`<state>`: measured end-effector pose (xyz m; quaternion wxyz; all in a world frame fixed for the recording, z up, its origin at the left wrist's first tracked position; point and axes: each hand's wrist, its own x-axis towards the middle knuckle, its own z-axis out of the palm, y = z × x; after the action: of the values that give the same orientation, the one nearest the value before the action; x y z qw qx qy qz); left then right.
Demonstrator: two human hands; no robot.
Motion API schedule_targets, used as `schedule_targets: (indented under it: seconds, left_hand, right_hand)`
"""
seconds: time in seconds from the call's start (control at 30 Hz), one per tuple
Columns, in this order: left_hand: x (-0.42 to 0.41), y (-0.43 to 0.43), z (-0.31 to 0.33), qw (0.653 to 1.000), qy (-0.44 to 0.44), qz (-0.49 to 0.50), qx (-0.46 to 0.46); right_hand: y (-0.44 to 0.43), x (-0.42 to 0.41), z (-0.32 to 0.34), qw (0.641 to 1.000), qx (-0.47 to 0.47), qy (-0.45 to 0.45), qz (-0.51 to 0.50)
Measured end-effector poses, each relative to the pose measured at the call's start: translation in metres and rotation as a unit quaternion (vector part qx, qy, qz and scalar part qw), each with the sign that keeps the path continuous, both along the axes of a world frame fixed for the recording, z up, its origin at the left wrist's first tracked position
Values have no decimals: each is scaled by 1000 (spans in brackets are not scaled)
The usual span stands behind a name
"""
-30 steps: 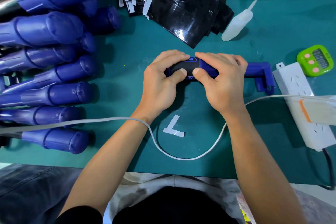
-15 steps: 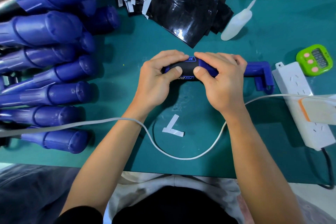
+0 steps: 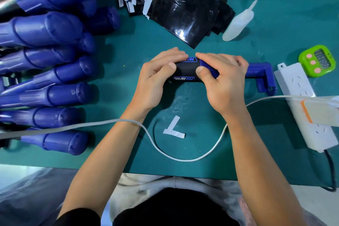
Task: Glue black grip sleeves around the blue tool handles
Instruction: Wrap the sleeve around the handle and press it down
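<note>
Now L hand & R hand fingers curled round blue handle, thumbs pressing black sleeve.

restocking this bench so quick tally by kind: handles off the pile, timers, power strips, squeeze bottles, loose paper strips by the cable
blue tool handle off the pile: 1
green timer: 1
white power strip: 1
squeeze bottle: 1
loose paper strips by the cable: 2
total: 6
</note>
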<state>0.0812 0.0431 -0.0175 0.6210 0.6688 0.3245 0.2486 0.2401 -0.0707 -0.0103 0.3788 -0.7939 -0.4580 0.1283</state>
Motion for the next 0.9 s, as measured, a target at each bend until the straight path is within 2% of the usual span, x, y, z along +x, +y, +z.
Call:
schedule_targets:
  seconds: [0.07,0.17,0.23,0.67,0.9]
  left_hand:
    - [4,-4,3,1000,18,13,15]
    - [12,-15,4,991,73,40,106]
    - [16,-18,4,986,89,56,128]
    - [16,-17,5,992,70,64,77]
    - [13,-15,4,991,72,45,108]
  right_hand:
    - [0,0,-1,1000,3,-9,0]
    - [-1,-1,-2,1000,7,-21,-2]
    - [-1,-2,-1,1000,12,-24,-3]
    - [-4,-6,2,999,14,-33,-1]
    - [-5,-5,2,1000,12,-15,-2]
